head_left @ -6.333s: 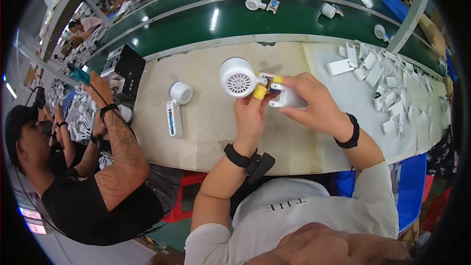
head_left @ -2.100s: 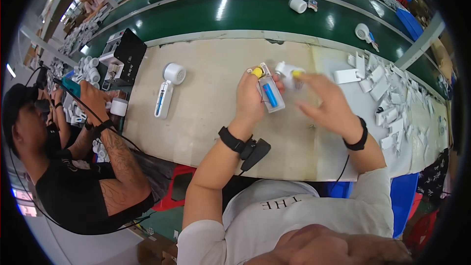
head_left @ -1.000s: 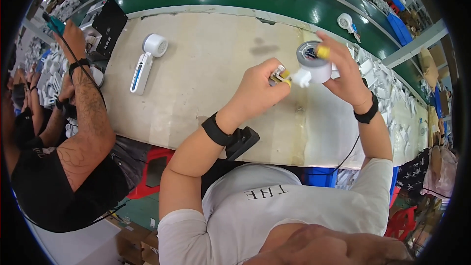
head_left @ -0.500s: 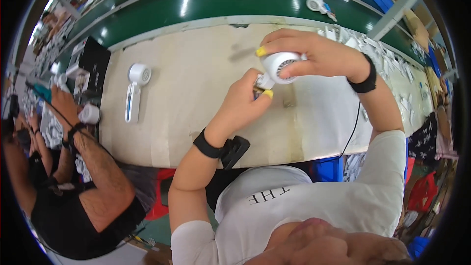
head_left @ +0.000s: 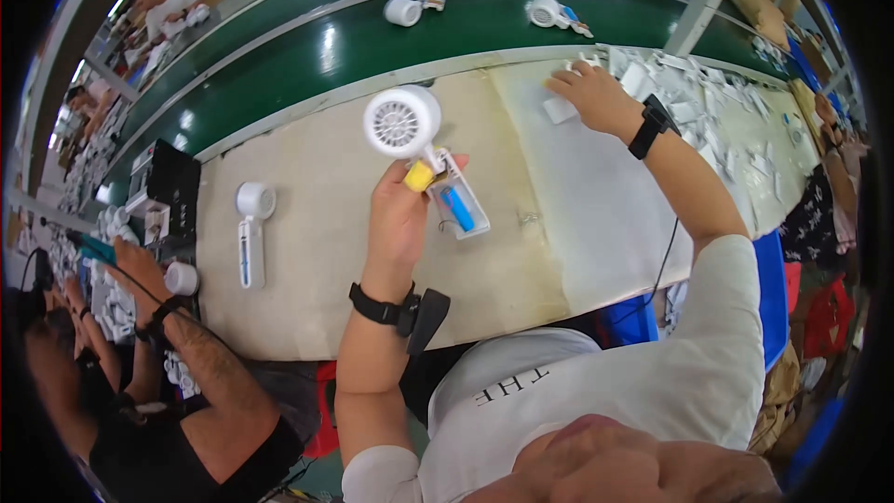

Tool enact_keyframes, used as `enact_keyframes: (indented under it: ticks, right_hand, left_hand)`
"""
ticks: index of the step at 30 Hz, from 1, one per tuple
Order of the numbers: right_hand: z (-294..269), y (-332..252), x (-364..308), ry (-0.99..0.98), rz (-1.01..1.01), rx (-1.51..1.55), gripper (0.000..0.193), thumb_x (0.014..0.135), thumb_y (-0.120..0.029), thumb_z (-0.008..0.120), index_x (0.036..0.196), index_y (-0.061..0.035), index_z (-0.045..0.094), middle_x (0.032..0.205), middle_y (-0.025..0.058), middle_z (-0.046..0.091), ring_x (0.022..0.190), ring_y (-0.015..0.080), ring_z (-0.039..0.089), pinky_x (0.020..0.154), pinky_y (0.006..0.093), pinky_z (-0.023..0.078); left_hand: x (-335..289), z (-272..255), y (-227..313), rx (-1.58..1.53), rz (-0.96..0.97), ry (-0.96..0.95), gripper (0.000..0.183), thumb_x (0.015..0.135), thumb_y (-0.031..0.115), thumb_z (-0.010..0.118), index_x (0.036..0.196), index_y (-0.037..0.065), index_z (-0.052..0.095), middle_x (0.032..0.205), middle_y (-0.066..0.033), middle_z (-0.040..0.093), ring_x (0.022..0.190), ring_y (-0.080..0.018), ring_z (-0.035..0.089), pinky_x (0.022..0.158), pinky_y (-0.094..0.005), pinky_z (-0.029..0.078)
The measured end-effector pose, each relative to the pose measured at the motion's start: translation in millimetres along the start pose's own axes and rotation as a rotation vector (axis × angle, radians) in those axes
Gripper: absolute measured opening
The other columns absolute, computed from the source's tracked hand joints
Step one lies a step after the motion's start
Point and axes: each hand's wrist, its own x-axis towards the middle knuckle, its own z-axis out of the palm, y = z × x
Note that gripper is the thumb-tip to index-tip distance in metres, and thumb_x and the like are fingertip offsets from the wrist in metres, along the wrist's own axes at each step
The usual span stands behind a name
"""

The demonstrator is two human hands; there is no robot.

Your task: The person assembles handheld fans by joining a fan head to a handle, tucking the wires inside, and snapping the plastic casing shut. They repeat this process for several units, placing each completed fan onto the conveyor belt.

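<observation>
My left hand (head_left: 400, 214) is closed around a white handheld fan (head_left: 402, 121), held above the table with its round grille facing up. The fan's handle is uncovered and shows a blue battery (head_left: 457, 209) and thin wires inside. Yellow wrapping covers my thumb tip. Over at the right, my right hand (head_left: 596, 98) reaches across the edge of a pile of white plastic parts (head_left: 698, 112), fingers bent and apart. A flat white piece (head_left: 560, 111) sits right beside its fingers; no grip on it shows.
Another white fan (head_left: 251, 237) lies on the table (head_left: 317, 317) at the left. Two more fans, one white (head_left: 403, 11) and one with a blue part (head_left: 545, 11), rest on the green conveyor (head_left: 279, 74). A co-worker's arm (head_left: 200, 345) is at the left, near a black box (head_left: 172, 186).
My right hand has let go of the fan and moved right to the white parts. My left hand has brought the fan leftward and turned it, exposing the battery.
</observation>
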Motion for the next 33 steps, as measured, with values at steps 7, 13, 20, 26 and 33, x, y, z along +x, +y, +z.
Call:
enact_keyframes:
  ticks: [7,13,20,26,33]
  right_hand:
    - [-39.4,-30.0,8.2,0.027,-0.111,0.228,0.031,0.075,-0.001,0.05,0.1,-0.0159,0.058,0.118,0.004,0.055,0.095,0.0266,0.055,0.079,0.0343,0.047]
    - [-32.3,-59.5,-9.5,-0.053,-0.572,0.341,0.033,0.081,-0.008,0.052,0.113,-0.0168,0.055,0.135,0.0081,0.042,0.116,0.03,0.046,0.094,0.0359,0.042]
    - [-31.7,-96.7,0.2,-0.198,0.029,0.658,0.05,0.075,-0.015,0.064,0.12,-0.0033,0.047,0.126,0.0144,0.046,0.109,0.0333,0.048,0.096,0.0376,0.039]
    - [-52.5,-101.1,13.6,0.194,0.341,0.859,0.055,0.07,-0.011,0.069,0.121,-0.003,0.048,0.119,0.0165,0.051,0.103,0.0331,0.053,0.089,0.0367,0.043]
    - [-93.9,-155.6,40.2,0.372,-0.053,0.709,0.057,0.069,-0.008,0.07,0.122,-0.0058,0.048,0.117,0.016,0.054,0.103,0.0342,0.054,0.086,0.0389,0.046]
  left_hand:
    - [4.5,-16.7,3.0,-0.036,-0.082,0.095,0.03,0.09,0.019,0.053,0.116,0.002,0.052,0.109,-0.0132,0.061,0.082,-0.0124,0.061,0.063,-0.0213,0.049]
    - [5.9,-12.7,0.2,-0.098,-0.009,0.172,0.029,0.09,0.016,0.053,0.116,0.002,0.052,0.112,-0.0112,0.059,0.091,-0.0176,0.061,0.073,-0.0306,0.054]
    - [6.1,-6.1,-6.8,-0.111,0.088,0.2,0.031,0.091,0.015,0.052,0.118,0.001,0.051,0.118,-0.0113,0.055,0.102,-0.0193,0.058,0.079,-0.0322,0.053]
    - [5.6,-1.1,-12.2,-0.138,0.088,0.324,0.032,0.091,0.015,0.051,0.12,0.0,0.049,0.121,-0.0115,0.054,0.104,-0.0186,0.057,0.083,-0.031,0.051]
    - [1.5,1.5,-16.4,-0.138,0.168,0.326,0.032,0.091,0.014,0.053,0.118,0.0,0.049,0.115,-0.0079,0.055,0.102,-0.0167,0.056,0.083,-0.0302,0.05]
